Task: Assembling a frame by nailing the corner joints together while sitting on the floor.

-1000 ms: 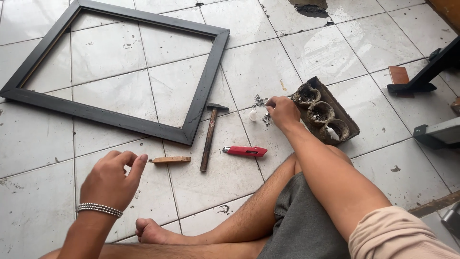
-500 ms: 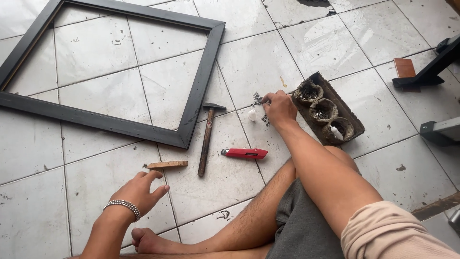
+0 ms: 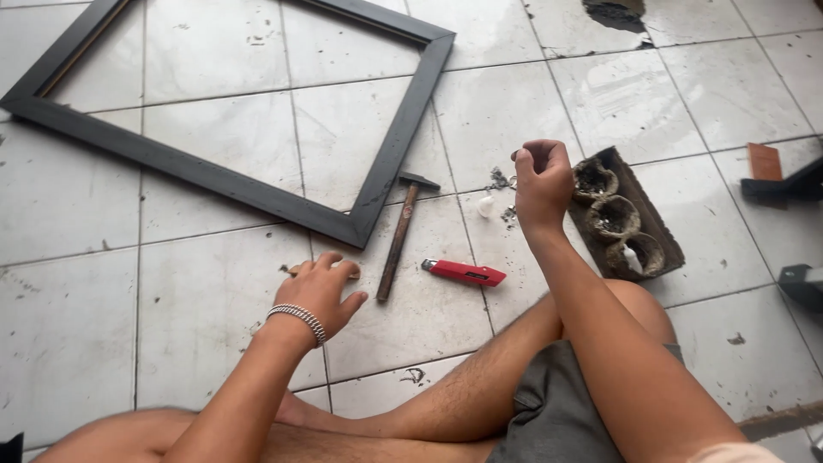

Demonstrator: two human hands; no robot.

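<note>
I sit on a tiled floor. My left hand (image 3: 319, 291), with a bead bracelet on the wrist, lies on a small wooden piece (image 3: 294, 269) and covers most of it. My right hand (image 3: 540, 176) is raised with its fingers curled shut, apparently pinching small nails, above a scatter of nails (image 3: 500, 180) and a small white object (image 3: 486, 207). A wooden-handled hammer (image 3: 399, 238) and a red utility knife (image 3: 463, 273) lie between the two hands. A black rectangular frame (image 3: 390, 163) lies flat beyond them.
A dark tray (image 3: 660, 231) holding three round cups of small hardware sits right of my right hand. A brown block (image 3: 763, 160) and dark objects (image 3: 801, 184) lie at the far right. My bare legs (image 3: 446, 403) cross the bottom.
My left hand moved forward onto the wooden piece. My right hand lifted from the nails with its fingers curled shut. The view shifted, so the frame sits further right.
</note>
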